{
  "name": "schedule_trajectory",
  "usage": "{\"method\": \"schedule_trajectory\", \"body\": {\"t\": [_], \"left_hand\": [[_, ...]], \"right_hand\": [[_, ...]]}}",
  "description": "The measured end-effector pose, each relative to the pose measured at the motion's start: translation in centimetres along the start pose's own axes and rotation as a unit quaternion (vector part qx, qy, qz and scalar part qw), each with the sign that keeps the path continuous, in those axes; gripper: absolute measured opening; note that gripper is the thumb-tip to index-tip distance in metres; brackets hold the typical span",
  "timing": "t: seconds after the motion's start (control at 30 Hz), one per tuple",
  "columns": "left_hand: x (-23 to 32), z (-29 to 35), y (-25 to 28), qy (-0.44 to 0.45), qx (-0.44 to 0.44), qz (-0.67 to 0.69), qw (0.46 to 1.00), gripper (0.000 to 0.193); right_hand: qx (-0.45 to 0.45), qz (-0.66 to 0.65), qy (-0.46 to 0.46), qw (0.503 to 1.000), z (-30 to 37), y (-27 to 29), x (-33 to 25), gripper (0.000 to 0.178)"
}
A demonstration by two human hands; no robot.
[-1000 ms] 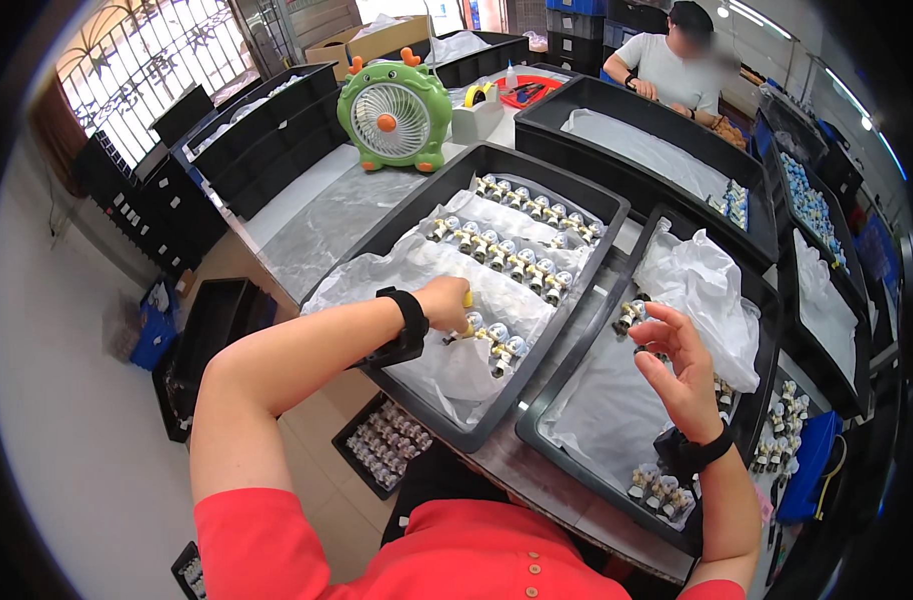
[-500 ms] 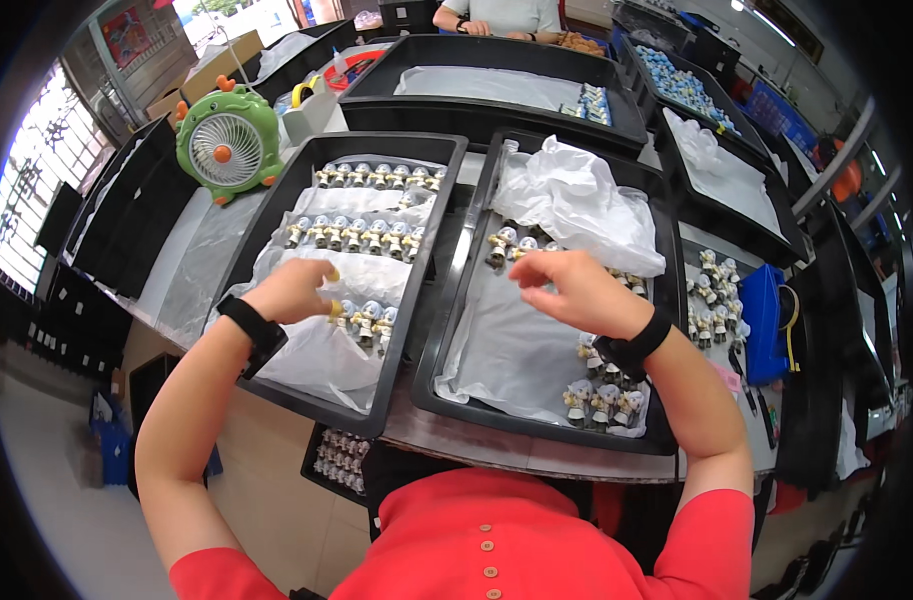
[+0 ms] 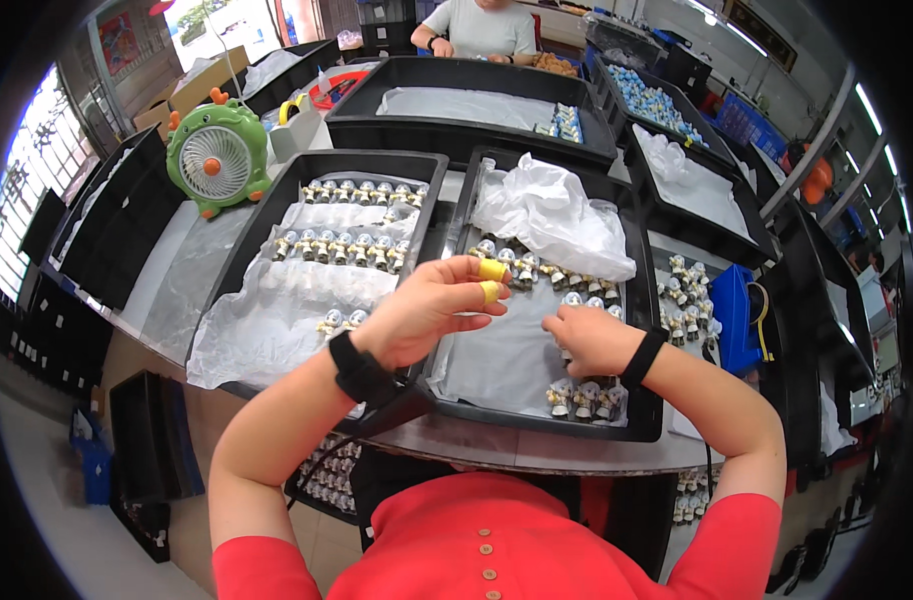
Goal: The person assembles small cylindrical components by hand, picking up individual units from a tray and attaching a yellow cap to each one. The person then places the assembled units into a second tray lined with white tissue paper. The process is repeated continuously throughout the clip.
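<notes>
Head view: small figurines (image 3: 580, 398) stand in rows on the white sheet in the right black tray (image 3: 632, 428). My right hand (image 3: 589, 338) rests curled over that tray; whether it grips a figurine I cannot tell. My left hand (image 3: 427, 310), yellow-capped fingertips (image 3: 492, 270) pinched together, hovers between both trays. Left tray (image 3: 277, 205) holds more rows.

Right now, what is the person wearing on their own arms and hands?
Short red sleeves end above the elbows, leaving both forearms bare. The left hand has a black band at the wrist with a dark cable trailing from it toward the body, and yellow caps on two fingers. The right hand has a black wristband and no gloves; any caps on its fingers cannot be made out.
</notes>
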State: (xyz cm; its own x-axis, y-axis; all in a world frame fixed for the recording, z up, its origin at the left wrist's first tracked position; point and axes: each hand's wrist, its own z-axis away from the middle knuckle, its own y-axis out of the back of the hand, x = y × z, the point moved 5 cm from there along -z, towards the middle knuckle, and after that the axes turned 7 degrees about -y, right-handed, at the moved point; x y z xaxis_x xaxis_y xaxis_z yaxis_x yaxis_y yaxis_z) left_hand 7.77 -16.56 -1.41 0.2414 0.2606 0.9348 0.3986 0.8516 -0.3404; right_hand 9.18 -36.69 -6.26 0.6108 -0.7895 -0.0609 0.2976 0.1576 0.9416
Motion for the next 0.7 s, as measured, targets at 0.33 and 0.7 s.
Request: {"method": "schedule_trajectory", "body": {"t": [0.33,0.7], "left_hand": [[-1.0,-2.3,1.0,-0.074,-0.037,0.200,0.976,0.033],[-1.9,-2.5,1.9,-0.086,0.042,0.150,0.984,0.033]], "right_hand": [[0.333,-0.318,0.142,0.876,-0.3,11.4,-4.5,0.063],[0.347,-0.347,0.154,0.857,-3.4,7.9,-4.5,0.071]]}}
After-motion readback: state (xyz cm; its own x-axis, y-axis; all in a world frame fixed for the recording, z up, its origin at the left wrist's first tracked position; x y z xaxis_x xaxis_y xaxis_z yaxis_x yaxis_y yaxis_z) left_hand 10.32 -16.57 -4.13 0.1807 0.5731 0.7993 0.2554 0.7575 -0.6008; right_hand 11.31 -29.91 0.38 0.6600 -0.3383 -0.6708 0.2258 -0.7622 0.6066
